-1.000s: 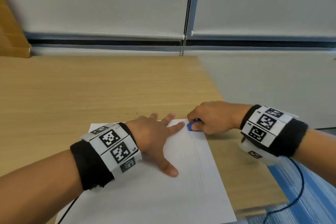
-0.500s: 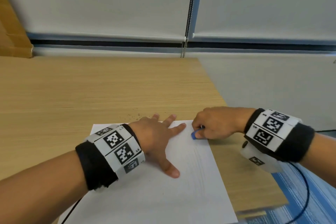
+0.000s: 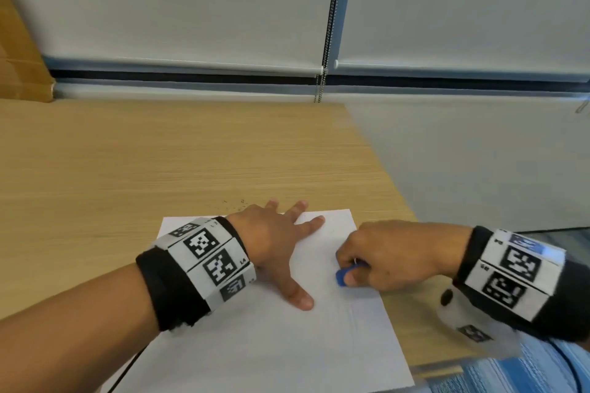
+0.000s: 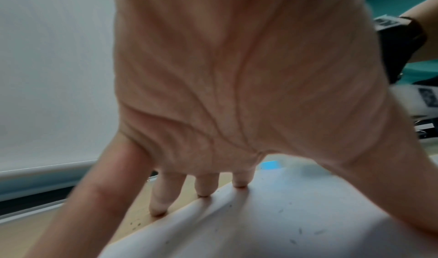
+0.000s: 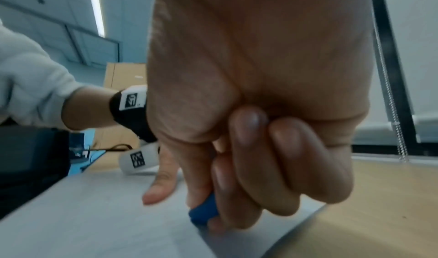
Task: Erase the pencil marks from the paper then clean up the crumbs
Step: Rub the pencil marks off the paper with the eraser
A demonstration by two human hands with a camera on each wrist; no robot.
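Note:
A white sheet of paper (image 3: 265,341) lies on the wooden desk (image 3: 159,163) near its front right corner. My left hand (image 3: 281,242) lies flat on the sheet's upper part, fingers spread, pressing it down. My right hand (image 3: 376,260) pinches a small blue eraser (image 3: 342,277) with curled fingers and holds its tip against the paper near the right edge. The wrist view shows the eraser (image 5: 203,212) touching the sheet. Dark eraser crumbs (image 4: 296,240) lie scattered on the paper, and more crumbs (image 3: 234,203) sit on the desk beyond the sheet's far edge.
The desk's right edge (image 3: 383,169) runs close beside the paper, with grey floor beyond. Roller blinds and a bead chain (image 3: 329,25) hang behind the desk. A cardboard box (image 3: 22,67) stands at the far left. Blue striped fabric (image 3: 517,373) lies at the bottom right.
My right hand has slid the eraser down the paper toward me, from near the top right corner to lower along the right side. My left hand stays pressed flat.

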